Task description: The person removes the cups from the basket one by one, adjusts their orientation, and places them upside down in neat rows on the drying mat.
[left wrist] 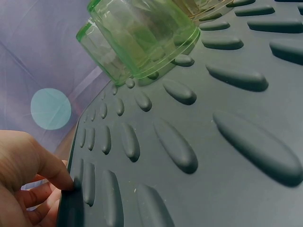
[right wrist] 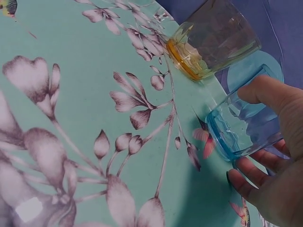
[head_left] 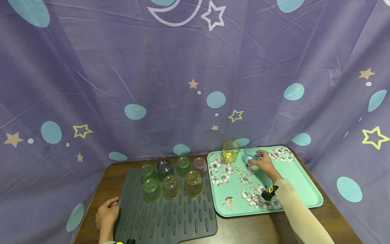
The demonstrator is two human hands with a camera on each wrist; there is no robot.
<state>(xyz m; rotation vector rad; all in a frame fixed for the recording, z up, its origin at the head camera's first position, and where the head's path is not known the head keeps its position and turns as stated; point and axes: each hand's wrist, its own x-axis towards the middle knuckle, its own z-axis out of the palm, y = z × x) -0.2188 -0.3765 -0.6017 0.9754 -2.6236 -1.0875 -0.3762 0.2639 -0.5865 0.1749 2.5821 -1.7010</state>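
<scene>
My right hand holds a clear blue glass at the back of the mint-green flowered tray. In the right wrist view the thumb lies on one side of the upright blue glass and the fingers on the other. Just left of it a yellow glass stands upright on the tray. My left hand grips the left edge of the dark grey ridged drying mat. In the left wrist view a fingertip meets the mat's edge, with other fingers curled beside it.
Several upside-down glasses stand on the mat's back half, among them a green glass, a dark blue glass, an amber glass and a pinkish glass. A purple patterned curtain hangs behind the wooden table.
</scene>
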